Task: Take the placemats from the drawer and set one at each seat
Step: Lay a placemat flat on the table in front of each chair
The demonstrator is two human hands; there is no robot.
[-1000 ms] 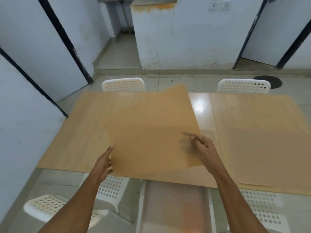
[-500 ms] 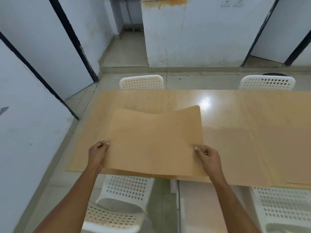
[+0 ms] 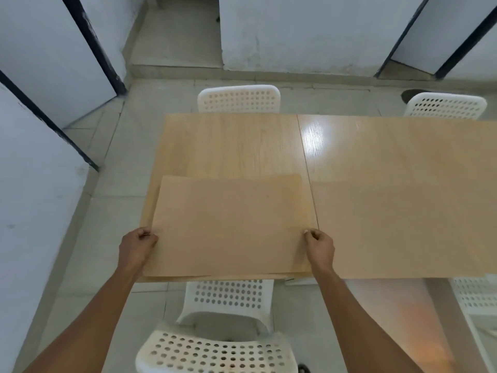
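Placemat (image 3: pixel 231 224) lying at the tabletop's (image 3: pixel 376 157) near left corner, its side edges pinched by left hand (image 3: pixel 137 244) and right hand (image 3: pixel 320 244) fingers; uneven release could leave it skewed or overhanging the near edge above the chair (image 3: pixel 215 351).

White perforated chairs (image 3: pixel 238 99), pale tiled floor (image 3: pixel 166 49), perhaps doors (image 3: pixel 48 55)

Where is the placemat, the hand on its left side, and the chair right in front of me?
placemat (image 3: pixel 231 224), head view, middle of its flat top.
left hand (image 3: pixel 137 246), head view, back of the hand.
near chair (image 3: pixel 215 354), head view, holed backrest.
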